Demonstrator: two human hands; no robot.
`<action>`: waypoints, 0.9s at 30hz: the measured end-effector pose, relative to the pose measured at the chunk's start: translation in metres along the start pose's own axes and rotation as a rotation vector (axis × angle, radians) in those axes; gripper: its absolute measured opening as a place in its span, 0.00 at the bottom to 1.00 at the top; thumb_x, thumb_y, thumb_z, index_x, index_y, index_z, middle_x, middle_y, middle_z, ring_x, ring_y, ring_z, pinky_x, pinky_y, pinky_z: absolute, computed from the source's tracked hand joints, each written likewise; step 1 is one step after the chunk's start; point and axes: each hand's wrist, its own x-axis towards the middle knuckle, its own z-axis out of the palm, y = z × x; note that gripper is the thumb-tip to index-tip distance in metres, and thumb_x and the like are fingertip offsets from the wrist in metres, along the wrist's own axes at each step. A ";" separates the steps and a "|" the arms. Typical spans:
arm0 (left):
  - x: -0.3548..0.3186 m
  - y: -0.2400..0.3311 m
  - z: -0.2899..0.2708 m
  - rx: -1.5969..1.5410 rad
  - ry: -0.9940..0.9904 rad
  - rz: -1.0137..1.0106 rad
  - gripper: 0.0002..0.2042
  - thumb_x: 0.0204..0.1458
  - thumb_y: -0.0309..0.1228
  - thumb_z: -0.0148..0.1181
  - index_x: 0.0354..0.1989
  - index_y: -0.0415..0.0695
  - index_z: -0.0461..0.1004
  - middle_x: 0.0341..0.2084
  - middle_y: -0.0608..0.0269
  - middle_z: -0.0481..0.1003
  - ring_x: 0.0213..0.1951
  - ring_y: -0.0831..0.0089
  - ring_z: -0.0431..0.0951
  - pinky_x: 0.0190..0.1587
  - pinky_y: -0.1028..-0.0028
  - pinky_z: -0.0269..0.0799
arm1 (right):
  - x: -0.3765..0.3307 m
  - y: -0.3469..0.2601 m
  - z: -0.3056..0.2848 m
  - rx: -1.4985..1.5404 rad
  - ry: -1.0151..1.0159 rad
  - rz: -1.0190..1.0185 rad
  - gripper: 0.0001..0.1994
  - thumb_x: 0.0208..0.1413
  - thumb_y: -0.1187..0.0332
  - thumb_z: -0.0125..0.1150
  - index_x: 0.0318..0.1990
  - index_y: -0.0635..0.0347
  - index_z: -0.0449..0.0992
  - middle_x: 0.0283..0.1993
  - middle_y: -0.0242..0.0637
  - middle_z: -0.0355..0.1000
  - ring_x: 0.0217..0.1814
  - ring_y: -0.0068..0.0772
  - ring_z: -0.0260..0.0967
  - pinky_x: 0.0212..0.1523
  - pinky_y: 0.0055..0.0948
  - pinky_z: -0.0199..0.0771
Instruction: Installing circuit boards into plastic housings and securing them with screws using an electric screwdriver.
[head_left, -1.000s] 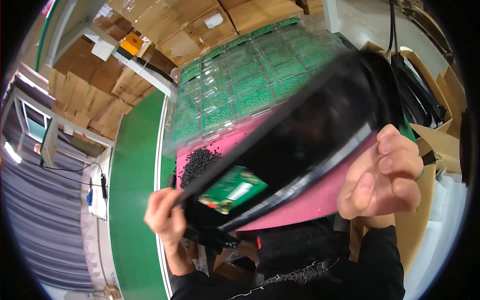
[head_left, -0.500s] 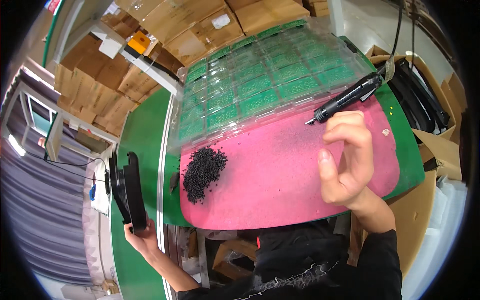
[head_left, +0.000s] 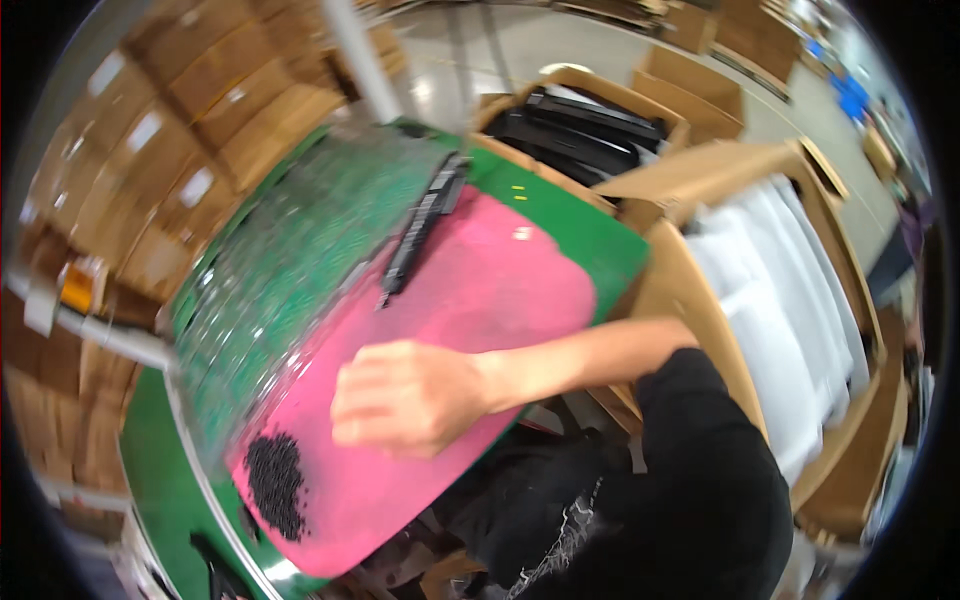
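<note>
I see 1 hand in the head view, my right hand, hanging over the pink mat with the forearm crossing in from the right. The fingers are curled loosely inward and blurred; I see nothing clearly gripped in them, though I cannot tell whether something small sits inside the curl. My left hand is out of the picture.

The hand is nearest the pile of small black parts, which lies on the mat's near left corner, just beside the fingers but apart from them. Further up the mat a long black electric screwdriver lies slantwise, its tip toward me, well apart from the hand. Along the mat's left side a clear plastic tray of green circuit boards covers the green table.

My judgement: the hand is between pickups, moving over the mat toward the black parts, with no workpiece in front of me. The next move calls for lowering the fingertips onto the edge of the pile and pinching out a few pieces without scattering the rest. The view is smeared by head motion, so I would steady it first.

To the right stand cardboard boxes, 1 holding white foam sheets, another black housings.
</note>
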 end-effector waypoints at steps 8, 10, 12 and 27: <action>-0.017 -0.030 0.026 0.431 -0.571 0.565 0.10 0.59 0.29 0.52 0.43 0.35 0.71 0.38 0.49 0.75 0.34 0.55 0.77 0.35 0.65 0.75 | -0.057 0.033 -0.175 -0.694 -0.234 -0.045 0.15 0.35 0.76 0.58 0.37 0.58 0.75 0.34 0.35 0.71 0.34 0.38 0.70 0.37 0.38 0.72; -0.027 -0.028 0.032 0.314 -0.405 0.222 0.11 0.57 0.31 0.51 0.36 0.35 0.75 0.37 0.49 0.74 0.33 0.58 0.77 0.35 0.67 0.75 | -0.097 0.032 -0.263 -1.086 -0.268 0.260 0.17 0.37 0.78 0.60 0.39 0.57 0.75 0.34 0.37 0.71 0.38 0.44 0.70 0.48 0.43 0.67; -0.020 -0.042 0.035 0.361 -0.527 0.315 0.10 0.59 0.30 0.51 0.39 0.34 0.73 0.37 0.49 0.74 0.34 0.57 0.77 0.35 0.67 0.76 | -0.182 0.013 -0.386 -1.491 -0.224 0.711 0.14 0.49 0.70 0.59 0.44 0.58 0.77 0.46 0.44 0.76 0.52 0.50 0.71 0.55 0.48 0.67; -0.101 0.033 0.175 0.272 -0.922 0.038 0.05 0.58 0.26 0.51 0.33 0.38 0.69 0.32 0.60 0.68 0.32 0.75 0.66 0.36 0.77 0.62 | -0.514 -0.241 -0.707 -1.329 0.509 2.110 0.30 0.58 0.49 0.49 0.52 0.72 0.74 0.52 0.54 0.75 0.55 0.47 0.71 0.56 0.43 0.67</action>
